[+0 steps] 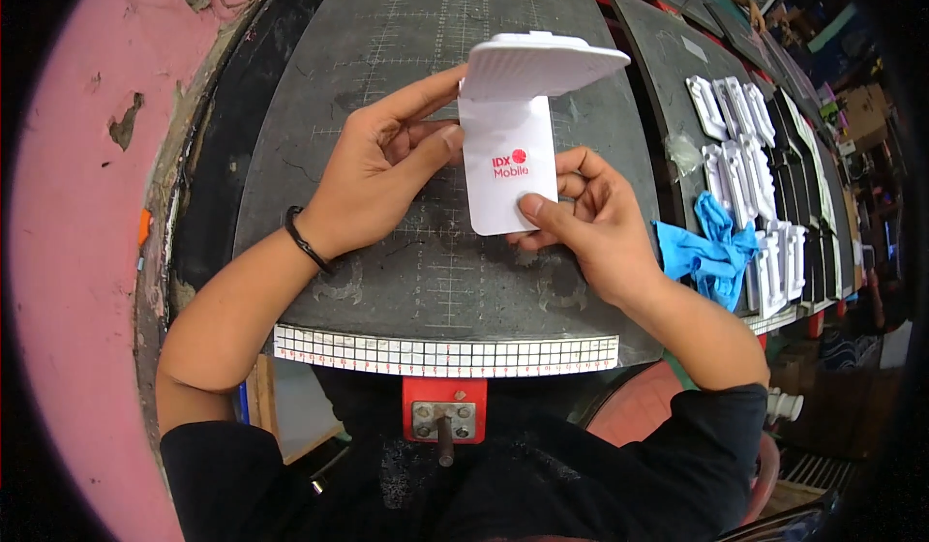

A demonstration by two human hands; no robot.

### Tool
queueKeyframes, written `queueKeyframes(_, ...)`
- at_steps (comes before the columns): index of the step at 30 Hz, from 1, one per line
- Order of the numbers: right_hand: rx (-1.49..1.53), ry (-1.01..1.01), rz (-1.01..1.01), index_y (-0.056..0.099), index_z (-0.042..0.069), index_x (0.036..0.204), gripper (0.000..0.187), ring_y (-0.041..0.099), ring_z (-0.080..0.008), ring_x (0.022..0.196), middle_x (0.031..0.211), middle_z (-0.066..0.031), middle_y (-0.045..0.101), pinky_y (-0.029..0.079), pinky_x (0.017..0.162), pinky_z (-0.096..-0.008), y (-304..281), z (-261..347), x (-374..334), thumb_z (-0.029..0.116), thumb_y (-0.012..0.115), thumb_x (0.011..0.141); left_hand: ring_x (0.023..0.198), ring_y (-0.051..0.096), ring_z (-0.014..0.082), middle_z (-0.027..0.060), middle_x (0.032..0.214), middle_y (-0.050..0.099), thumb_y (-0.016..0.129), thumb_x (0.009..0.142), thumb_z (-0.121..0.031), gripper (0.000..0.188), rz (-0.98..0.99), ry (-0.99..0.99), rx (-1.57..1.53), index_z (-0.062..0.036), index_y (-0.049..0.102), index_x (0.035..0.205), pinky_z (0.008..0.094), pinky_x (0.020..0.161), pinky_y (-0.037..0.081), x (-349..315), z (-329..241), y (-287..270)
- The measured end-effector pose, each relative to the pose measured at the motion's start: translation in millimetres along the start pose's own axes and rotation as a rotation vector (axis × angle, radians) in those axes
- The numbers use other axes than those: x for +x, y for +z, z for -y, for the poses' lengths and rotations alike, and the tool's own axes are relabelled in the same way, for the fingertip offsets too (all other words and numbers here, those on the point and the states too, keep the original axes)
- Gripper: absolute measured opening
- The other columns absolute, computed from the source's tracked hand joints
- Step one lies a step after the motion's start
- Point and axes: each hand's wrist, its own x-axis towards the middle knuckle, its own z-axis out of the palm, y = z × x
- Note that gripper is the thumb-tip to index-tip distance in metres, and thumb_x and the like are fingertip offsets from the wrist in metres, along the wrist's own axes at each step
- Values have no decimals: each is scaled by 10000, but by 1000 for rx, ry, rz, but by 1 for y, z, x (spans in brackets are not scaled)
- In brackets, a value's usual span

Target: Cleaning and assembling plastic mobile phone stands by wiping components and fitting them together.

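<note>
A white plastic two-panel folding stand [509,134] is held above the dark, scratched flat worktop [387,300], at its middle. Its long rounded panel faces the wearer and bears a small red print; its ribbed upper flap tilts outward from the far end of that panel.

The bare left hand [392,165], with a black braided band [305,241] at the wrist, grasps the stand by its left edge near the fold, the thumb at the side and the index finger extended to the fold. The bare right hand [595,223] grips the near right corner, thumb on the printed face, other fingers partly hidden behind.

A white gridded ruler strip [445,352] runs along the worktop's near edge. Nearer still is a red bracket [413,397] with a bolted metal plate.

To the right, on a neighbouring surface, lies a crumpled blue cloth-like item [711,247], near rows of white moulded plastic pieces [740,174]. A crumpled clear plastic bag [683,155] lies just beside these pieces. A pink wall [73,252] with patches of damage stands at left.
</note>
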Motion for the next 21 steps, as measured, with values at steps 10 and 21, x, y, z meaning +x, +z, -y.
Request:
queueKeyframes(10, -31, -40, 3, 521, -36, 1249, 339, 810, -235, 926, 1117, -190, 747, 692, 773, -298, 4, -1, 3, 5, 756, 1007, 1349, 651, 390, 268, 1784, 173, 842, 805, 135, 1248, 176, 108, 121, -122, 79, 1758, 396, 884, 709, -6, -3, 6)
queueKeyframes(21, -9, -43, 17, 512, -44, 1239, 340, 810, -234, 920, 1121, -205, 748, 694, 764, -300, 4, -2, 1, 6, 755, 1006, 1360, 641, 410, 262, 1792, 132, 858, 780, 140, 1284, 170, 106, 129, -144, 76, 1758, 366, 852, 718, -9, -1, 7)
